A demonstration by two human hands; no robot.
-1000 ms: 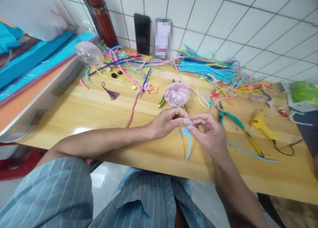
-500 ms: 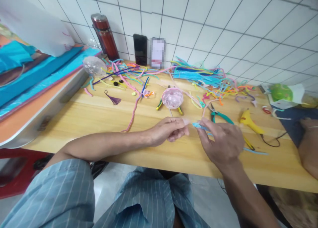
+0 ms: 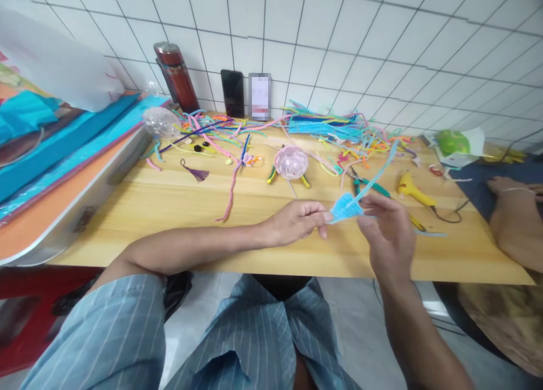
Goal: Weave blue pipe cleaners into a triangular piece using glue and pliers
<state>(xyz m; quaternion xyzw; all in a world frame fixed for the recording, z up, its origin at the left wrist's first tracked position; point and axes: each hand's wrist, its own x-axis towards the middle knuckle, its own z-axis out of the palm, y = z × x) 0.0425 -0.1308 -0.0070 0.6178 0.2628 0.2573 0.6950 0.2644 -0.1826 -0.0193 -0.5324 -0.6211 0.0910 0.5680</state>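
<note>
In the head view my left hand pinches the left corner of a small flat piece of blue pipe cleaners, packed side by side. A loose blue stem runs up and right from this piece. My right hand is at its right edge, with thumb and fingers curved but apart. Whether the fingertips touch the edge I cannot tell. Beyond my hands a clear pinkish plastic bowl shape rests over pliers with yellow-green handles. Teal-handled pliers lie just behind my right hand.
A heap of coloured pipe cleaners lies along the wall. Further right are a yellow glue gun and another person's arm. A purple tassel, a red thermos and a grey-rimmed tray stand or lie leftward.
The blue piece has turned to show its flat face, and its loose stem now points upward. My right hand has turned and its fingers have spread. The view has shifted slightly.
</note>
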